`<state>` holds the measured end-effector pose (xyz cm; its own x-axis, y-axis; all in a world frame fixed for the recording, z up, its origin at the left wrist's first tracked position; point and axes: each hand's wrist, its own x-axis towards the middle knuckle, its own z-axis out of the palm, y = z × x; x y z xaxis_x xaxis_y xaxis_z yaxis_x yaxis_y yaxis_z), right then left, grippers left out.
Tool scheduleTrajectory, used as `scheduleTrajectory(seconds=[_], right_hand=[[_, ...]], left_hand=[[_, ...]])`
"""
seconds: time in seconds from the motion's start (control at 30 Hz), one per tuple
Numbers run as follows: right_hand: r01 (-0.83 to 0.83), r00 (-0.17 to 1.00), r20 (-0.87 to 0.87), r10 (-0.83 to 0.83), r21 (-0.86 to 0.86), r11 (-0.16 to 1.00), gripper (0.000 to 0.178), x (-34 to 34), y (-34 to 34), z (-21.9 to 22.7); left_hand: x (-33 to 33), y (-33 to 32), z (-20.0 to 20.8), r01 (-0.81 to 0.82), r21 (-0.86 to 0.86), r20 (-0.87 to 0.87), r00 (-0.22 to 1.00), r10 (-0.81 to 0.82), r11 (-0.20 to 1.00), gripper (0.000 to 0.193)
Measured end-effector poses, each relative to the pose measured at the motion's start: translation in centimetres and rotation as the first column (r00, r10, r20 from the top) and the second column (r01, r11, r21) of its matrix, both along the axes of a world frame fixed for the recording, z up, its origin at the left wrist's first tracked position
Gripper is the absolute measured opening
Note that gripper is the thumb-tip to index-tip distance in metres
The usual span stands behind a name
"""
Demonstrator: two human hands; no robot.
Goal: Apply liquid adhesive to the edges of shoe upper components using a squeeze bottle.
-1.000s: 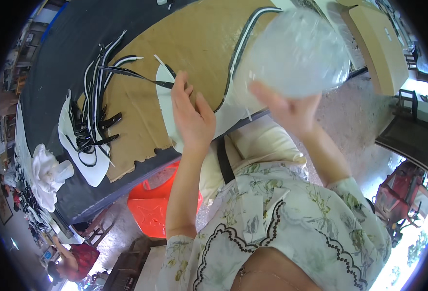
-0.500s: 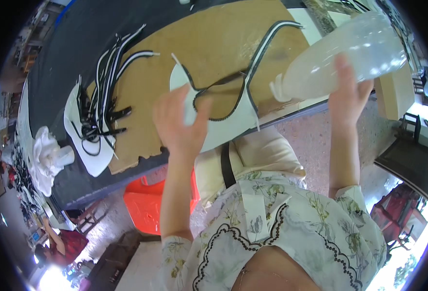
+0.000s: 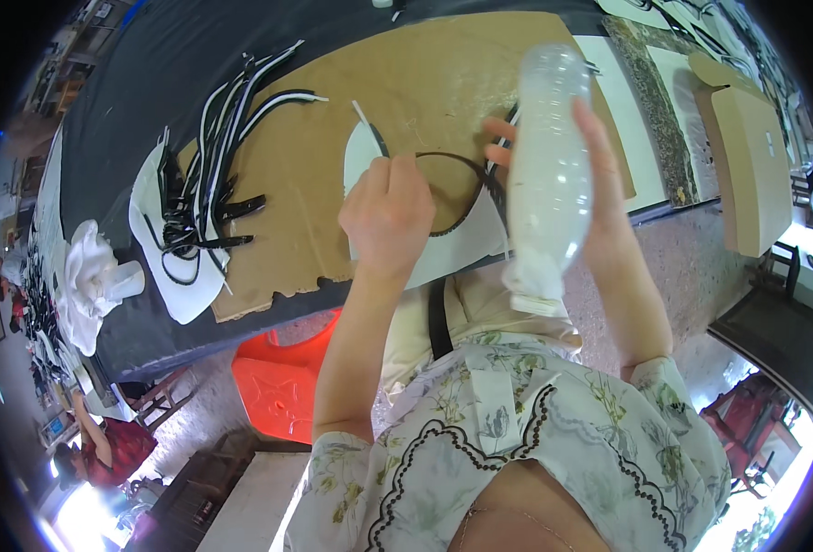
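My right hand (image 3: 606, 198) is wrapped around a translucent plastic bottle (image 3: 553, 166) with whitish contents. The bottle stands almost upright in view, its narrow white end pointing toward me. At the board's near edge, my left hand (image 3: 388, 219) is closed in a fist over a white cut piece (image 3: 457, 253) with black edging. A thin dark strap (image 3: 466, 164) runs out of that fist and arcs to the right. The fingertips are tucked under, so their exact hold is hidden. The bottle and right hand cover part of the piece's black-and-white strap.
Beneath the work lies a brown cardboard sheet (image 3: 323, 221) on a dark table (image 3: 103, 175). Several black-and-white straps (image 3: 213, 156) lie on another white piece (image 3: 162, 285) at left. Crumpled white material (image 3: 89, 285) sits farther left. A cardboard box (image 3: 751, 170) stands right; a red stool (image 3: 282, 386) is below.
My right hand has brought the bottle leftward, turning it from slanted to nearly upright. My left hand has moved right and closed from spread fingers onto the black-edged piece.
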<state>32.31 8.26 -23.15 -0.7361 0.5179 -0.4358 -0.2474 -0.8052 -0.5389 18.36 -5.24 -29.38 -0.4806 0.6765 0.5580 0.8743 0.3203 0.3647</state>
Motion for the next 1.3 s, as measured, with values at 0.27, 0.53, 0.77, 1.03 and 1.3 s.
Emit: scheduleTrajectory(seconds=[0.27, 0.53, 0.77, 1.03, 1.3], right_hand=[[-0.314, 0.897, -0.281, 0.34, 0.133, 0.94, 0.054, -0.9, 5.3, -0.9], [0.251, 0.967, -0.061, -0.247, 0.396, 0.883, 0.045, -5.5, 6.0, 1.1], [0.292, 0.955, -0.082, -0.284, 0.42, 0.859, 0.044, -6.5, 5.6, 0.3], [0.195, 0.98, 0.028, -0.199, 0.113, 0.974, 0.046, -5.9, 7.7, -3.6], [0.065, 0.993, 0.092, -0.074, 0.099, 0.993, 0.048, -5.8, 6.2, -4.2]], left_hand=[[-0.2, -3.5, 0.6, 0.011, 0.14, 0.356, 0.933, -0.061, 0.99, 0.012], [-8.0, -2.2, -0.2, 0.123, -0.321, 0.395, 0.918, 0.014, 0.939, 0.046], [-7.1, -0.7, 1.0, 0.029, -0.301, 0.492, 0.861, 0.129, 0.953, 0.046], [-8.4, 0.4, 0.9, 0.126, -0.328, 0.684, 0.715, 0.143, 0.936, 0.043], [-12.1, 3.6, 0.6, 0.228, -0.54, 0.587, 0.792, 0.168, 0.81, 0.036]])
